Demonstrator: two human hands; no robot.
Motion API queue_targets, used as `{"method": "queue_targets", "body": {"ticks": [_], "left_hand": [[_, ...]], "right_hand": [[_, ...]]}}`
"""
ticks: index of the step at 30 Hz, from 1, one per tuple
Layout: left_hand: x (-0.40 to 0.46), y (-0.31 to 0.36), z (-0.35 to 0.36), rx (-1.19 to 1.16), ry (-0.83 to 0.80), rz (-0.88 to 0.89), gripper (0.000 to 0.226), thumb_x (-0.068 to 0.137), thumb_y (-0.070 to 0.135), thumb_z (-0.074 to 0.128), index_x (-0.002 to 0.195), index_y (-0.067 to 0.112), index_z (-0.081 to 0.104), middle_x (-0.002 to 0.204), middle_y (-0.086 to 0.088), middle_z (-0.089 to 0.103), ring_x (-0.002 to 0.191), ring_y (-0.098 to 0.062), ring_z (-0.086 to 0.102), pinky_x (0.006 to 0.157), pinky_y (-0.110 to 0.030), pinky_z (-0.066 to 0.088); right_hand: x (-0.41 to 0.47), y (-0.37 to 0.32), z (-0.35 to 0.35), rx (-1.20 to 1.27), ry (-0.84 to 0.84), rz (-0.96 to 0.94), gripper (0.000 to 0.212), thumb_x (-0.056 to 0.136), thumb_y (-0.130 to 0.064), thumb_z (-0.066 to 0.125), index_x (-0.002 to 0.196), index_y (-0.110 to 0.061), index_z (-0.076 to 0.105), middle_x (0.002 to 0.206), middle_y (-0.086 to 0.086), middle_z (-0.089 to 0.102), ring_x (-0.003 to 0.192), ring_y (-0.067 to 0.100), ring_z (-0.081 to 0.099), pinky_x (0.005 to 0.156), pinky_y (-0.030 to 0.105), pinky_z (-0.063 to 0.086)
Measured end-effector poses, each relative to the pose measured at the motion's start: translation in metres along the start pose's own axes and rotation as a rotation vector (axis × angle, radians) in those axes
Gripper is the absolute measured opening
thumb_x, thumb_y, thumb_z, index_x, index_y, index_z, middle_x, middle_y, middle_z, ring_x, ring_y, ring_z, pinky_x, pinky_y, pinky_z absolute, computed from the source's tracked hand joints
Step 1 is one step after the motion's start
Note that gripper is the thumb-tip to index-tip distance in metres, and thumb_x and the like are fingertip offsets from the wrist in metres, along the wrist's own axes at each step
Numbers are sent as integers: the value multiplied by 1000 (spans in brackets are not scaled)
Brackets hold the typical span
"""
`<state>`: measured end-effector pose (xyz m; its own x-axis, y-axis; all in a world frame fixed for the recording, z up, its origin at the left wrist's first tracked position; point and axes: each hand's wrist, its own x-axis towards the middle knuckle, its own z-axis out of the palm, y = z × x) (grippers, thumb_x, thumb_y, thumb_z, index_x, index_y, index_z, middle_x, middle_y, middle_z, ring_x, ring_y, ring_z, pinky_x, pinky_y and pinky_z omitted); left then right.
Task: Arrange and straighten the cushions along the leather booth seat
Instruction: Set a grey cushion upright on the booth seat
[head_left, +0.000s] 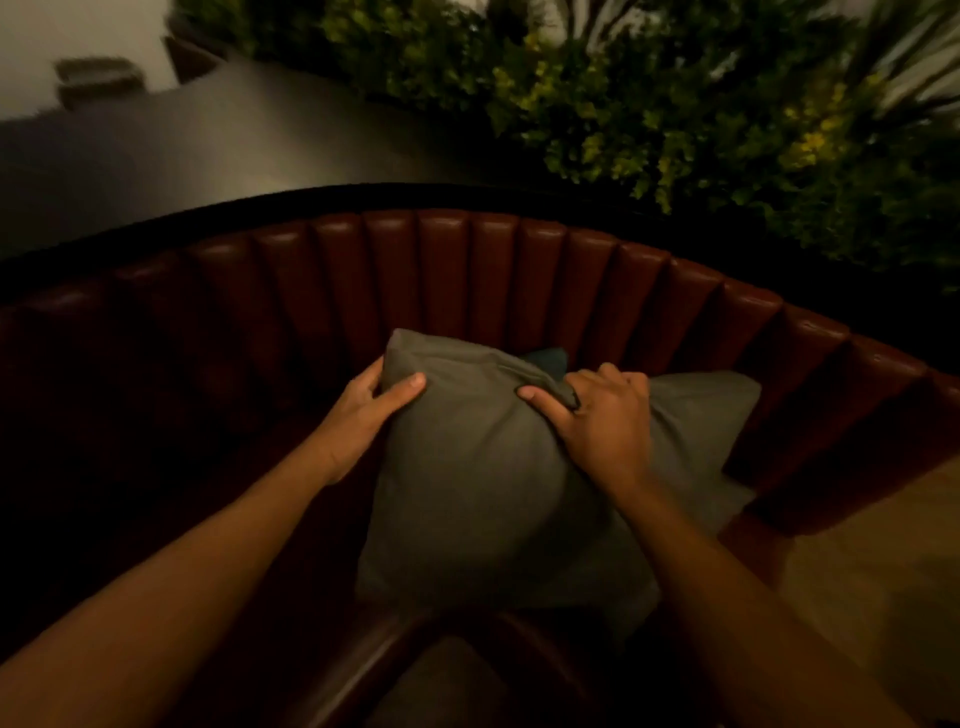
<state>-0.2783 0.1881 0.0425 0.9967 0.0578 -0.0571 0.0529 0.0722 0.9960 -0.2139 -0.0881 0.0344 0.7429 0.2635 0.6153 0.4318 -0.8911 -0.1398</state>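
A: What took up most of the view?

B: The booth seat (467, 270), dark red leather with a curved, channelled back that swept from the left edge round to the right. Above it ran a dark ledge (260, 135), and behind that a bank of green plants (701, 104), blurred.

A: And the cushions?

B: A large grey cushion (483, 483) stood roughly upright in the middle of the seat, its top edge towards the backrest and its lower edge near the front of the seat. A second grey cushion (706, 415) lay just behind it on the right, overlapped by the front one, with its far corner reaching the backrest. A small dark blue-green corner of a third cushion (545, 358) showed above the front cushion's top edge; the rest was hidden.

A: What were the hands doing?

B: Both were on the front cushion. The left hand (363, 415) gripped its upper left corner, thumb across the front face and fingers wrapped behind the edge. The right hand (597, 410) was bunched on the upper right part, pinching a fold of fabric near the top edge, with the thumb pointing left along the cloth.

A: Anything else?

B: Pale wooden floor (872, 571) at lower right, past the end of the booth.
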Motion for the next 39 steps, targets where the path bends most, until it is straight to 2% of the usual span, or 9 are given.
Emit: {"method": "queue_targets", "body": {"ticks": [6, 11, 18, 21, 25, 28, 34, 37, 39], "left_hand": [[-83, -7, -106, -14, 347, 36, 82, 53, 78, 82, 121, 35, 63, 117, 13, 75, 115, -8, 69, 94, -24, 54], [-145, -22, -197, -60, 514, 18, 45, 75, 43, 80, 115, 36, 62, 117, 9, 70, 113, -9, 67, 101, -30, 51], [-249, -59, -334, -142, 694, 5, 79, 61, 59, 82, 128, 24, 60, 124, 0, 70, 114, -13, 69, 85, -21, 56], [-290, -67, -385, -147, 767, -5, 97, 52, 79, 81, 132, 28, 59, 128, 4, 69, 117, -9, 67, 88, -21, 56], [-341, -82, -446, -129, 865, -32, 96, 65, 77, 74, 143, 26, 53, 139, 3, 62, 126, -14, 61, 103, -34, 51], [-359, -89, -478, -111, 916, -43, 84, 75, 68, 64, 146, 25, 52, 142, 2, 60, 130, -17, 58, 112, -41, 46], [-363, -104, -529, 23, 994, -136, 86, 75, 81, 59, 146, 33, 51, 147, 2, 54, 131, -18, 54, 112, -41, 44], [-357, -116, -543, 127, 1104, -143, 58, 97, 55, 59, 149, 32, 46, 142, 3, 54, 127, -18, 53, 100, -33, 45], [-356, -131, -551, 189, 1157, -187, 63, 99, 50, 57, 155, 30, 35, 151, -1, 49, 135, -23, 49, 102, -32, 40]], "right_hand": [[18, -139, 30, 124, -3, -172, 64, 91, -76, 44, 63, -20, 58, 65, -1, 61, 70, 23, 52, 74, 42, 35], [7, -250, 69, 224, -34, -294, 62, 89, -75, 47, 62, -20, 55, 62, -3, 57, 69, 21, 49, 74, 39, 31], [-24, -422, 115, 313, -111, -471, 70, 93, -79, 36, 69, -19, 61, 69, -2, 61, 74, 20, 49, 77, 40, 32], [-36, -490, 131, 355, -89, -541, 66, 92, -78, 44, 66, -20, 60, 67, -2, 60, 73, 20, 51, 78, 41, 35], [-56, -577, 148, 442, -60, -610, 64, 91, -76, 49, 63, -19, 58, 64, -1, 58, 71, 21, 51, 77, 42, 36], [-65, -619, 162, 505, -21, -643, 63, 91, -75, 52, 63, -18, 58, 63, -1, 57, 69, 21, 51, 77, 42, 36], [-54, -671, 199, 494, -35, -712, 64, 89, -77, 53, 66, -18, 60, 65, -1, 59, 72, 20, 50, 78, 41, 36], [-47, -685, 220, 473, -151, -713, 62, 88, -79, 49, 82, -20, 67, 81, -2, 61, 84, 20, 51, 86, 41, 34], [-44, -694, 233, 484, -289, -698, 59, 88, -78, 49, 100, -24, 70, 96, -2, 61, 97, 22, 52, 92, 41, 34]]}}
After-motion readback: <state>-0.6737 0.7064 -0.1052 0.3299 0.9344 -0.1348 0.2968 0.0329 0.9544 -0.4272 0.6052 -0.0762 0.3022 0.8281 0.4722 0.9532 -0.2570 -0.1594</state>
